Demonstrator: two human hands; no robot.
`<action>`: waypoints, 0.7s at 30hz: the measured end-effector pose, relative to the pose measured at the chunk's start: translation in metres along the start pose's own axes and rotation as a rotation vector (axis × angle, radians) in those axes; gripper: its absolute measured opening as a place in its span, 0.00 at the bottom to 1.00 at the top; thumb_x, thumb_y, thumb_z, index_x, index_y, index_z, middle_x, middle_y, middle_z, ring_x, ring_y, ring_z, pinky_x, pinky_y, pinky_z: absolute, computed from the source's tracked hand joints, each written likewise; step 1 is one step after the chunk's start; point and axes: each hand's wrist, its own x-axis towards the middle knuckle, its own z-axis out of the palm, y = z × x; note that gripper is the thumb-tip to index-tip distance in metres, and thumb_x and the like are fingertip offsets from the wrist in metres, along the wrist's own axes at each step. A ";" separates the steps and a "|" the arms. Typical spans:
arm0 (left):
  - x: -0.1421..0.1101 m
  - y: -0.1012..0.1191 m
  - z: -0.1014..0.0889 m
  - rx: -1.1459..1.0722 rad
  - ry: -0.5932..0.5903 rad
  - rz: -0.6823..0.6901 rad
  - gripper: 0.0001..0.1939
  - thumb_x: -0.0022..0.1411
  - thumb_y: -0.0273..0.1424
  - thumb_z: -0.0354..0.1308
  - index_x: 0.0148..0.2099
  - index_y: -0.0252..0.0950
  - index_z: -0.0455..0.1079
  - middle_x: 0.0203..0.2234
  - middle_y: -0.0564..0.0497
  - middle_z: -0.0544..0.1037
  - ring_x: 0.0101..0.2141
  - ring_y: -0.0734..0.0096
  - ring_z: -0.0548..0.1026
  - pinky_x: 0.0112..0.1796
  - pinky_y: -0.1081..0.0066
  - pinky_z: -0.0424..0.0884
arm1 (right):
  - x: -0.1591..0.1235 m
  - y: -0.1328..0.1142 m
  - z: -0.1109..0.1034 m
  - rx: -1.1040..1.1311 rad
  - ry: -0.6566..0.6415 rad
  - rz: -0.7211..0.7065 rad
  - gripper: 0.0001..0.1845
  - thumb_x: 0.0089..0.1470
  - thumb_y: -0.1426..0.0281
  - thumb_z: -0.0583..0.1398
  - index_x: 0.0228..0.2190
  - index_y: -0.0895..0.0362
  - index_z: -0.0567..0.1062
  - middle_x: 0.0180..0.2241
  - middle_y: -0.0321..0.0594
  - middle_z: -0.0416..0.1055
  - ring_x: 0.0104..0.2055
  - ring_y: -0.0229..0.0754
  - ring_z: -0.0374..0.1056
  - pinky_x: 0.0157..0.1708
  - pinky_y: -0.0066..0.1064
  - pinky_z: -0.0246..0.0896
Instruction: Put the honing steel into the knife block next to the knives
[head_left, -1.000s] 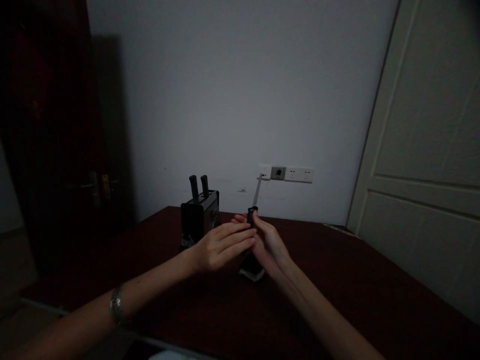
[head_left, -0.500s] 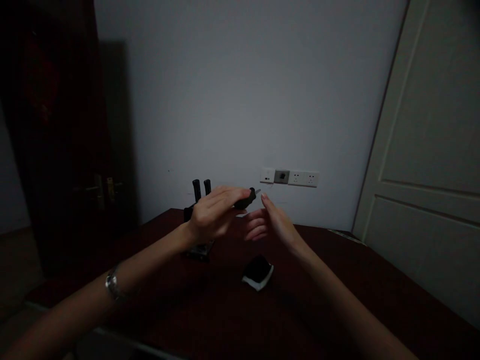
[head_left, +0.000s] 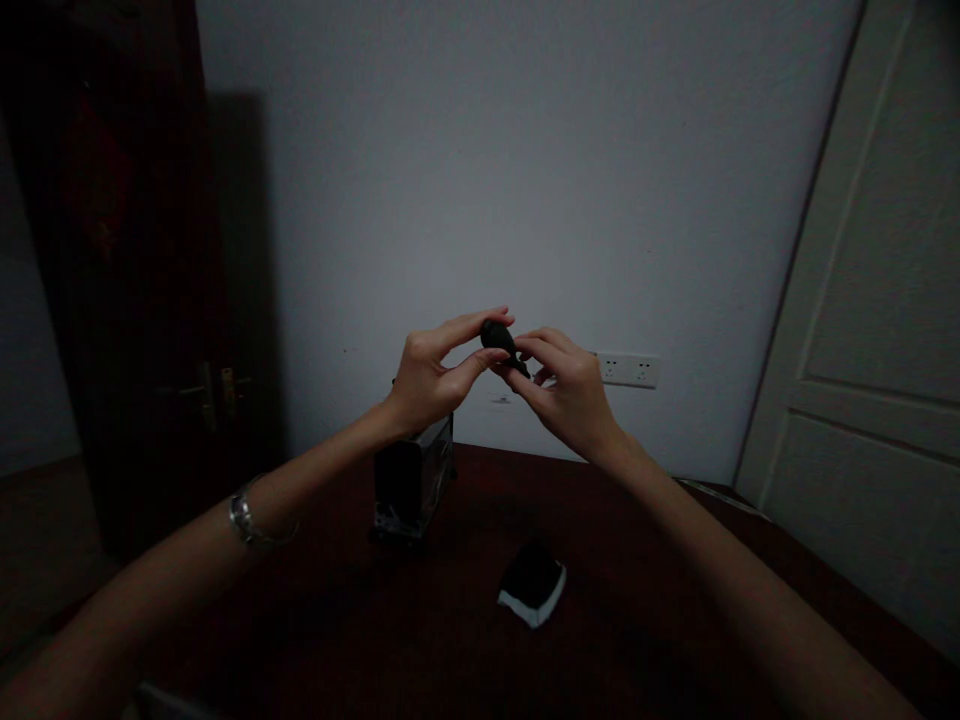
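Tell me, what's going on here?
A person is holding up a black handle with both bare hands. The left hand grips its rounded end; the right hand pinches the other. Below, on the dark red table, are a black box and a black-and-white item, neither being held.

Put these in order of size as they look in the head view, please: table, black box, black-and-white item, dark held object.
1. Table
2. Black box, partly hidden
3. Black-and-white item
4. Dark held object, partly covered

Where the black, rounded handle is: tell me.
In the head view, the black, rounded handle is just right of centre, held between the left hand and right hand, in front of the grey wall.
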 end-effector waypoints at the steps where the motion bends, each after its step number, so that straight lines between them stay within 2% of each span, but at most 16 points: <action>1: 0.001 -0.005 0.000 -0.015 -0.011 -0.014 0.16 0.61 0.31 0.53 0.50 0.32 0.68 0.47 0.44 0.73 0.49 0.67 0.71 0.51 0.64 0.66 | 0.002 0.003 0.003 -0.003 -0.003 -0.006 0.08 0.52 0.69 0.58 0.36 0.56 0.74 0.34 0.42 0.70 0.36 0.42 0.65 0.31 0.33 0.62; 4: 0.006 -0.018 0.001 -0.076 -0.063 -0.045 0.19 0.61 0.34 0.53 0.54 0.34 0.65 0.50 0.44 0.71 0.52 0.65 0.67 0.53 0.61 0.62 | 0.009 0.011 0.010 -0.005 -0.028 0.000 0.07 0.52 0.69 0.59 0.34 0.57 0.75 0.30 0.40 0.70 0.32 0.40 0.65 0.30 0.32 0.61; 7: 0.014 -0.032 -0.002 -0.172 -0.079 -0.055 0.28 0.60 0.38 0.54 0.61 0.38 0.55 0.55 0.43 0.65 0.56 0.60 0.61 0.55 0.56 0.58 | 0.022 0.020 0.020 0.018 -0.058 0.020 0.07 0.51 0.68 0.59 0.32 0.57 0.76 0.28 0.40 0.71 0.30 0.39 0.65 0.29 0.31 0.60; 9: 0.019 -0.045 -0.006 -0.227 -0.048 -0.069 0.34 0.59 0.40 0.55 0.64 0.42 0.46 0.58 0.43 0.60 0.59 0.56 0.56 0.54 0.51 0.56 | 0.032 0.027 0.028 0.050 -0.066 0.047 0.09 0.51 0.66 0.59 0.30 0.58 0.77 0.27 0.40 0.72 0.29 0.39 0.66 0.29 0.31 0.60; 11: 0.023 -0.066 -0.012 -0.246 0.017 -0.090 0.37 0.59 0.42 0.55 0.64 0.44 0.42 0.60 0.43 0.57 0.59 0.54 0.53 0.54 0.49 0.55 | 0.043 0.035 0.035 0.093 -0.059 0.097 0.11 0.50 0.65 0.60 0.28 0.59 0.78 0.26 0.41 0.73 0.28 0.40 0.67 0.29 0.31 0.60; 13: 0.024 -0.099 -0.020 -0.223 0.120 -0.104 0.33 0.61 0.42 0.54 0.63 0.44 0.43 0.59 0.43 0.57 0.59 0.56 0.55 0.55 0.53 0.55 | 0.055 0.044 0.042 0.143 -0.054 0.163 0.12 0.49 0.64 0.61 0.26 0.60 0.78 0.25 0.41 0.74 0.27 0.40 0.68 0.29 0.31 0.60; 15: 0.017 -0.144 -0.030 -0.168 0.243 -0.123 0.26 0.63 0.39 0.51 0.60 0.41 0.49 0.58 0.43 0.60 0.57 0.62 0.60 0.55 0.60 0.57 | 0.069 0.053 0.049 0.196 -0.058 0.237 0.13 0.47 0.63 0.61 0.25 0.62 0.79 0.23 0.42 0.74 0.26 0.40 0.68 0.26 0.31 0.59; 18: -0.010 -0.209 -0.045 -0.070 0.416 -0.192 0.16 0.67 0.31 0.45 0.55 0.31 0.55 0.53 0.43 0.66 0.51 0.78 0.66 0.52 0.75 0.59 | 0.090 0.070 0.061 0.249 -0.054 0.352 0.14 0.45 0.63 0.62 0.28 0.64 0.79 0.24 0.43 0.75 0.26 0.41 0.69 0.25 0.30 0.60; 19: -0.025 -0.225 -0.050 -0.020 0.438 -0.271 0.15 0.67 0.28 0.42 0.53 0.26 0.55 0.51 0.42 0.67 0.49 0.83 0.66 0.50 0.78 0.59 | 0.098 0.076 0.065 0.253 -0.045 0.390 0.15 0.44 0.63 0.63 0.28 0.64 0.79 0.25 0.44 0.75 0.27 0.41 0.69 0.25 0.31 0.61; 20: -0.041 -0.236 -0.054 0.069 0.398 -0.385 0.15 0.67 0.25 0.40 0.53 0.22 0.54 0.49 0.42 0.68 0.47 0.85 0.67 0.49 0.80 0.59 | 0.105 0.081 0.069 0.254 -0.033 0.431 0.15 0.43 0.64 0.63 0.29 0.65 0.79 0.26 0.45 0.75 0.28 0.42 0.69 0.26 0.31 0.62; 21: -0.060 -0.243 -0.057 0.205 0.282 -0.507 0.15 0.67 0.23 0.38 0.52 0.20 0.54 0.48 0.42 0.69 0.46 0.86 0.67 0.47 0.81 0.59 | 0.113 0.087 0.074 0.255 -0.023 0.471 0.16 0.42 0.64 0.63 0.29 0.65 0.79 0.26 0.46 0.75 0.29 0.43 0.70 0.27 0.32 0.63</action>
